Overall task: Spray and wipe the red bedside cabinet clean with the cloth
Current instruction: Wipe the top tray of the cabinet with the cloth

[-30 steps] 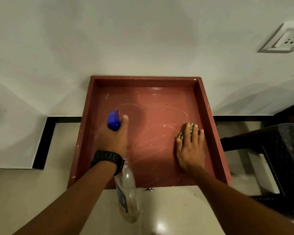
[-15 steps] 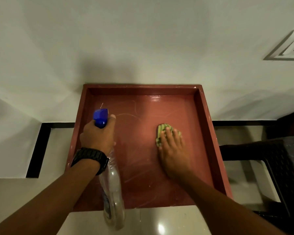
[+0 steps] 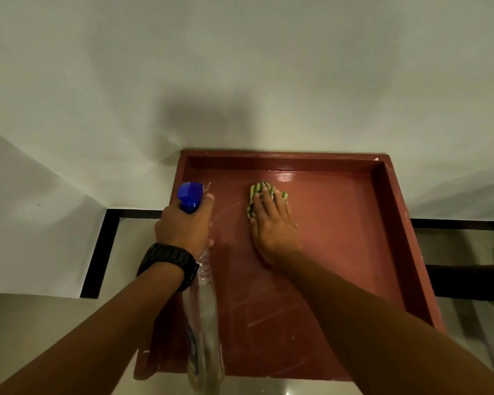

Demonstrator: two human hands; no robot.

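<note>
Red cabinet (image 3: 340, 238) top: right hand (image 3: 273, 223) presses the striped cloth (image 3: 254, 195) flat, fingers straight; left hand (image 3: 183, 226) grips the spray bottle (image 3: 203, 315), nozzle seemingly forward.

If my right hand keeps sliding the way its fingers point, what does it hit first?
Probably the raised back rim of the red cabinet top, ahead of the right hand pressing the green striped cloth; the way there looks free.
</note>
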